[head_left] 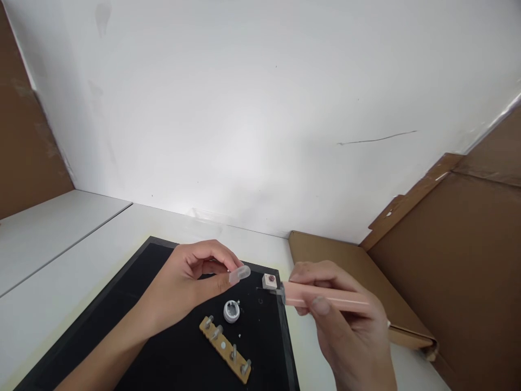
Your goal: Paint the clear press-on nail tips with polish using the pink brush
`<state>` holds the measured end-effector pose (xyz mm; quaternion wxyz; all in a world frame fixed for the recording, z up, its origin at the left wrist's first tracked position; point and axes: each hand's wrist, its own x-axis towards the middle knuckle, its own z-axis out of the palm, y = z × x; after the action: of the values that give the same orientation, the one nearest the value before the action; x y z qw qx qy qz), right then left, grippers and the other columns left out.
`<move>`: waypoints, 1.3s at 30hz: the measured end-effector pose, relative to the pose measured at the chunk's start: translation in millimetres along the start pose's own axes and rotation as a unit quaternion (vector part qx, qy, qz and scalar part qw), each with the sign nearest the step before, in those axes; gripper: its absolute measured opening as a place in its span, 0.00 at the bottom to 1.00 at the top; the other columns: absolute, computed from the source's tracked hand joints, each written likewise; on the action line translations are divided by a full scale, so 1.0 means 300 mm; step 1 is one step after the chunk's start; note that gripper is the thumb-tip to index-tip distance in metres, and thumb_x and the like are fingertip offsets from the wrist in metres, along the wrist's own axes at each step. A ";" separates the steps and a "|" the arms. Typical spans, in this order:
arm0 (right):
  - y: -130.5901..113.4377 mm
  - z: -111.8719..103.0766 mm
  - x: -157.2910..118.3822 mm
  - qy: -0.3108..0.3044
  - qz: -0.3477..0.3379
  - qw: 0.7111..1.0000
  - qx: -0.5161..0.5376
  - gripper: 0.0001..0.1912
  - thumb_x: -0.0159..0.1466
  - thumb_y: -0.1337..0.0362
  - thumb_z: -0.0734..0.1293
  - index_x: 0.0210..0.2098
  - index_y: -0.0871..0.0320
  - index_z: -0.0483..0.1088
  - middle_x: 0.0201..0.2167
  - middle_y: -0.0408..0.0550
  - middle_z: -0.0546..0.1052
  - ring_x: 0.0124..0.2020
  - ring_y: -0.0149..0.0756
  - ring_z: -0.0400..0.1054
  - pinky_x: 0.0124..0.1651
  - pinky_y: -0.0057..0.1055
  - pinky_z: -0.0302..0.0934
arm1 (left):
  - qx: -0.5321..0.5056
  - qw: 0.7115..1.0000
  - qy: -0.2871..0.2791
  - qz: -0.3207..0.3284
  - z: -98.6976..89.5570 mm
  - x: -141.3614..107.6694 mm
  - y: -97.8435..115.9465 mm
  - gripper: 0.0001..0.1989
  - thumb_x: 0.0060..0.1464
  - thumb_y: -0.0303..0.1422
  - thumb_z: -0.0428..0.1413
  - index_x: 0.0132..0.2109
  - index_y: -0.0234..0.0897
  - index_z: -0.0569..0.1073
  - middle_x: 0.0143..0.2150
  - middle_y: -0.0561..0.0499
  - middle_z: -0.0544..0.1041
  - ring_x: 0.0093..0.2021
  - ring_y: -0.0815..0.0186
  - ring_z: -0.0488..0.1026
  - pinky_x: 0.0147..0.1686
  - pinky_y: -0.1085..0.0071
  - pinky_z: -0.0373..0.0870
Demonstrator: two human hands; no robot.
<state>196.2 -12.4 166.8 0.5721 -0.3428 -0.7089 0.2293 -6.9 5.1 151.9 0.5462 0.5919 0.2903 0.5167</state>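
My left hand is closed, pinching a small translucent piece with a rounded end between thumb and fingers; I cannot tell exactly what it is. Wrapped round a pink pen-shaped tool, my right hand points the tool's thin tip left, towards the translucent piece but apart from it. The tool looks like an electric nail file. Below the left hand stand a small white round pot with grey matter inside and a tan wooden strip bearing several clear pegs.
A small white block with a dark reddish spot sits near the black mat's far edge. The mat lies on a white table. A flat cardboard box is at the right, beside a tall cardboard panel. A white wall rises behind.
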 end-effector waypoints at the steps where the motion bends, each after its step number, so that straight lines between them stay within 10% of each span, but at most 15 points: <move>1: -0.003 0.006 0.002 -0.005 0.000 1.000 -0.011 0.11 0.62 0.55 0.66 0.29 0.54 0.73 0.22 0.44 0.73 0.23 0.32 0.65 0.23 0.27 0.58 | -0.002 1.000 -0.005 0.002 0.000 -0.002 -0.001 0.03 0.53 0.30 0.61 0.31 0.38 0.76 0.33 0.53 0.79 0.34 0.71 0.74 0.35 0.77 0.70; 39: -0.031 0.043 0.011 0.008 0.010 0.999 -0.038 0.10 0.61 0.60 0.66 0.25 0.56 0.71 0.18 0.42 0.70 0.18 0.30 0.63 0.19 0.25 0.55 | -0.003 1.000 -0.016 0.020 0.012 -0.006 0.005 0.03 0.52 0.28 0.61 0.30 0.37 0.77 0.32 0.51 0.79 0.34 0.68 0.75 0.34 0.75 0.72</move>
<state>181.2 -15.1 172.5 0.5616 -0.3734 -0.7093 0.2050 -4.5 2.0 153.4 0.5419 0.6041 0.2681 0.5192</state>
